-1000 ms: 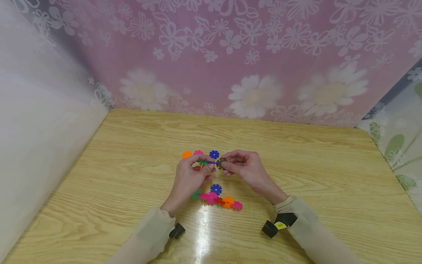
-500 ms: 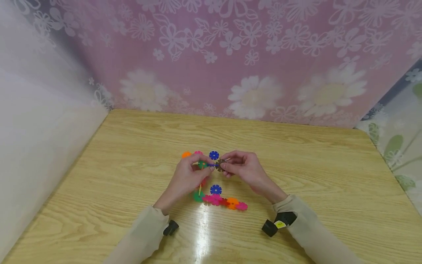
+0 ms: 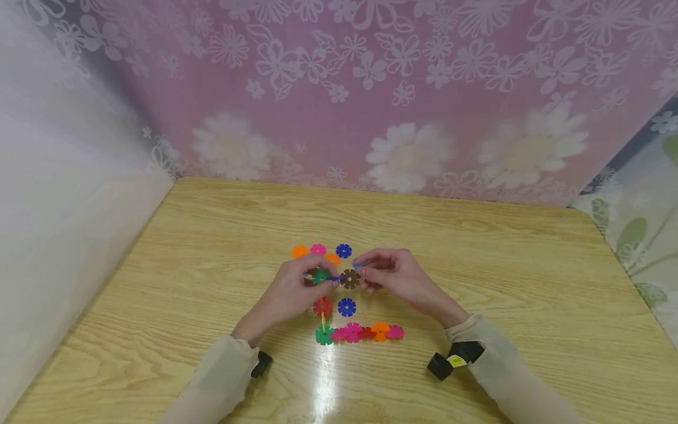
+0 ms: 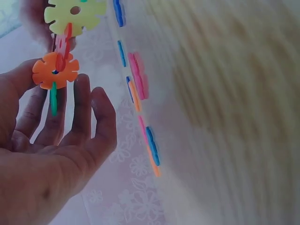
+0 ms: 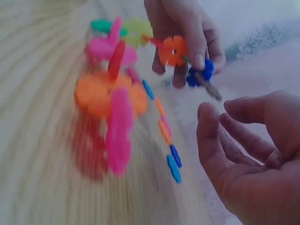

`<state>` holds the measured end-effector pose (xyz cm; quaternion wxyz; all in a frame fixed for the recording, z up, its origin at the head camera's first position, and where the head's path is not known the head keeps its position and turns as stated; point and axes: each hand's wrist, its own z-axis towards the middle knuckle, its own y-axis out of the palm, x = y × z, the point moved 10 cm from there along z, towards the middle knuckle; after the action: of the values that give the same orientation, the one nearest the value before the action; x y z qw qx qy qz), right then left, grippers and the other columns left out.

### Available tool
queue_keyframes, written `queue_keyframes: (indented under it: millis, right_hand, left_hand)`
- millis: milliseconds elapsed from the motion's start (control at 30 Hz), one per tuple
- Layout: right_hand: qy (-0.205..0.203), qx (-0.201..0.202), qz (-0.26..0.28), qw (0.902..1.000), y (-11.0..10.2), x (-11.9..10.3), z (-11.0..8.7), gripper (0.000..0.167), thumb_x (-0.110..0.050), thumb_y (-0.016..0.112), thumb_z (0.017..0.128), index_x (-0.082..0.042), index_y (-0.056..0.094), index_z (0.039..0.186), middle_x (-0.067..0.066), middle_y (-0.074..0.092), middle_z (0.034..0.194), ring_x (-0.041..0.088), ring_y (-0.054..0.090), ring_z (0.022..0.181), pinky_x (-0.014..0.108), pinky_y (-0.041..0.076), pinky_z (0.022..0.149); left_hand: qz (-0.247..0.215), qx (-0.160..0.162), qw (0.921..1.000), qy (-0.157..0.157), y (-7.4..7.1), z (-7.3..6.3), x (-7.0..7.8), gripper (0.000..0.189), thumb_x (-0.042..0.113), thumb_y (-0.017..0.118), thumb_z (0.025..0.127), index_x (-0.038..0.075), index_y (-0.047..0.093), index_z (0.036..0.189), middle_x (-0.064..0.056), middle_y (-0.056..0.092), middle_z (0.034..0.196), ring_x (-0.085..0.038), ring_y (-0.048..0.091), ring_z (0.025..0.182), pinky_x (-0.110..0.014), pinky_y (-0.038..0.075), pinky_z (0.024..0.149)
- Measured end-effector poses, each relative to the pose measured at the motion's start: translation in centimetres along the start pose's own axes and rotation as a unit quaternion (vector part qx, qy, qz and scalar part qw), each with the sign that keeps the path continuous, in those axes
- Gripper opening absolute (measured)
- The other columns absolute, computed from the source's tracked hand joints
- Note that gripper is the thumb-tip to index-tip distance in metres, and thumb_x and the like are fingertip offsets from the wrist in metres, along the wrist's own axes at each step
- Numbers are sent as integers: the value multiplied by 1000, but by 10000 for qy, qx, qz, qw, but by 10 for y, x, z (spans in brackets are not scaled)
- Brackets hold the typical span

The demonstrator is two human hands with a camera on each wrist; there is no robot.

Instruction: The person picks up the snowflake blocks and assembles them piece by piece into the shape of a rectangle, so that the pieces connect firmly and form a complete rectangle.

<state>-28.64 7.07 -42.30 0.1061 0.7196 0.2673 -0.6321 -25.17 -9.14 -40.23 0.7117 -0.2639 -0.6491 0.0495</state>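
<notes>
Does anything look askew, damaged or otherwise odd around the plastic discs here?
Nothing stands out. The left hand holds a chain of discs that looks intact; its crosswise joints are probably just how the slots fit. Loose discs beyond lie flat on the table, with no visible breaks.

Head view, clock from brown disc [image 3: 354, 282]: blue disc [image 3: 340, 251] at 12, green disc [image 3: 316, 277] at 9, second green disc [image 3: 321, 337] at 7, second blue disc [image 3: 342, 308] at 6, orange disc [image 3: 376, 329] at 5. Tabletop [image 3: 477, 253] yellowish tan, wood-grained. Backdrop [image 3: 318, 129] pinkish mauve, white flower print. Sleeves [image 3: 219, 371] beige.
</notes>
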Motion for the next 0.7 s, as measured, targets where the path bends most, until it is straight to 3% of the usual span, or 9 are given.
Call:
queue_keyframes:
  millis: [133,267,433,700]
  right_hand:
    - [-230,326,-1283,9909,-16,-2,1,25,-17,67,99,-3,71,120,15,76,104,22,70,82,31,60,70]
    - [-549,579,-2551,9636,-26,-7,7,21,-16,70,96,-8,74,115,10,77,103,21,71,86,30,59,70]
    - [-775,497,-3262,9408,-25,-10,18,26,-14,75,92,-3,74,115,12,76,105,23,71,91,36,60,79]
    - [-901,319,-3837,9185,-18,-9,29,34,-21,82,86,-4,75,115,12,69,99,17,60,81,31,51,73]
  left_hand:
    - [40,-74,9999,-90,-1,0,-4,9,14,72,95,18,72,103,-5,75,101,-17,66,82,-29,59,76]
    - [26,-188,9997,-140,0,1,-6,8,17,71,96,19,70,104,-8,75,101,-16,64,76,-27,55,67]
    - [-243,-379,9989,-150,4,4,-6,7,17,70,98,17,68,105,-12,74,105,-17,60,64,-24,45,50]
    - [-221,-409,9988,-136,6,6,-4,7,19,70,98,18,67,105,-9,74,109,-16,57,63,-23,43,52]
